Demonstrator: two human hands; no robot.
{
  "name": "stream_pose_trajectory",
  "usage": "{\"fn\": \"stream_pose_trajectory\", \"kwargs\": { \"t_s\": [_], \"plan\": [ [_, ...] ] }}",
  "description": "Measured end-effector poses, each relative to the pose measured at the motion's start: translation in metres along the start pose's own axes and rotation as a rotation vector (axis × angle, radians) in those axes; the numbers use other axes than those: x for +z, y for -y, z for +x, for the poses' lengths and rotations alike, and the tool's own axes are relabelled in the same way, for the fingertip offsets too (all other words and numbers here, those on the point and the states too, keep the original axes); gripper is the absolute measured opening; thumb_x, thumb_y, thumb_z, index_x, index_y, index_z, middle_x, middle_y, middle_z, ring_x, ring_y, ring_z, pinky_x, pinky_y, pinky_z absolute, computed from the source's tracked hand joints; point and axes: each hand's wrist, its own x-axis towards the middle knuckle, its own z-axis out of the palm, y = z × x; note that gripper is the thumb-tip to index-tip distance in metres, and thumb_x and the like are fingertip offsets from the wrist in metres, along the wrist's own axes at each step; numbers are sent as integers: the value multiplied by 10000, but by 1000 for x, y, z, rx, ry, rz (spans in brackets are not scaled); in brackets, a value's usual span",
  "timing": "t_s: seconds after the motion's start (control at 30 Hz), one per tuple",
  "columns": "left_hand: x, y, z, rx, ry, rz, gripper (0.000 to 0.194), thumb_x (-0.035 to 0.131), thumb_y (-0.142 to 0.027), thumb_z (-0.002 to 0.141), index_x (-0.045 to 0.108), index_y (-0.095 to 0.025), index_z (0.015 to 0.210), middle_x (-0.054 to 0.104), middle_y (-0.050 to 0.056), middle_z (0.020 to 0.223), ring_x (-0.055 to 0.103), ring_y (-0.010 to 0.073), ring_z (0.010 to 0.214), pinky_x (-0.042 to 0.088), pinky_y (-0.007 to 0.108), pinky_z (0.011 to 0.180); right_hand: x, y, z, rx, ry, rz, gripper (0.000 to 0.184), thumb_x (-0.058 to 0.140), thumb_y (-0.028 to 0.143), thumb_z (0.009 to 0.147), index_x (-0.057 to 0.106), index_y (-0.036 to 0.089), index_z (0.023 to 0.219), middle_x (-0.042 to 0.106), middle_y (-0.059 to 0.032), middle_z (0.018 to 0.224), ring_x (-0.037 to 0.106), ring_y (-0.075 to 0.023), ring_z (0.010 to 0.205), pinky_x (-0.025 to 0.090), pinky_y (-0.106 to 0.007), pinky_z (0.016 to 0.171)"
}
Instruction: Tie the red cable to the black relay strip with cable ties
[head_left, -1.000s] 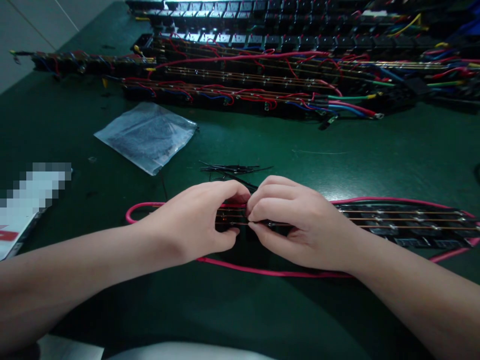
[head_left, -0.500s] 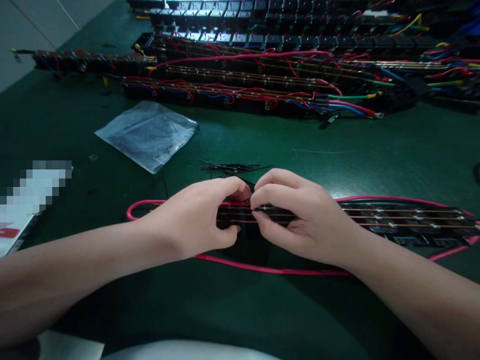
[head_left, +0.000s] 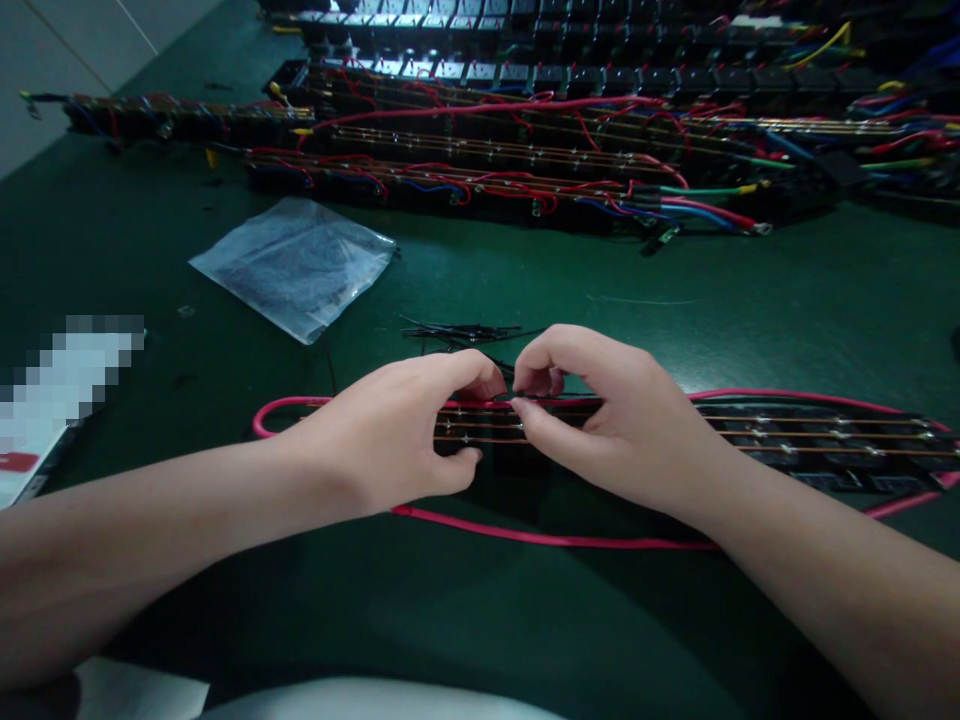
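A long black socket strip point(head_left: 795, 445) with copper bars lies across the green mat in front of me, ringed by a pink wire point(head_left: 540, 537). My left hand point(head_left: 397, 435) grips the strip's left end, fingers curled over its top and thumb under its near edge. My right hand point(head_left: 600, 415) is beside it, thumb and forefinger pinched over the strip on something thin and dark that I cannot make out. A small heap of thin black ties point(head_left: 461, 335) lies just behind both hands.
A clear plastic bag point(head_left: 296, 262) of small dark parts lies at the back left. Several wired socket strips point(head_left: 525, 165) with red, blue and green wires fill the back of the mat. A white paper point(head_left: 45, 420) lies at the left edge.
My right hand has lifted slightly and moved back from the strip's near edge, its fingers now pinched above the top of the strip. My left hand has stayed in place.
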Motion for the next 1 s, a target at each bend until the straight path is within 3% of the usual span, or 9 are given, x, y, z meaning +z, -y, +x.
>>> {"fn": "stream_pose_trajectory", "kwargs": {
  "t_s": [1.0],
  "plan": [
    [2,-1,1,-27,-2,-12,334,647,-221,751,578,-240,1078,671,-44,1076,629,155,961,487,267,835,2,-3,1,8,59,-26,131,593,64,740,580,172,812,603,4,774,550,-129,694,431,-261,618]
  ]
}}
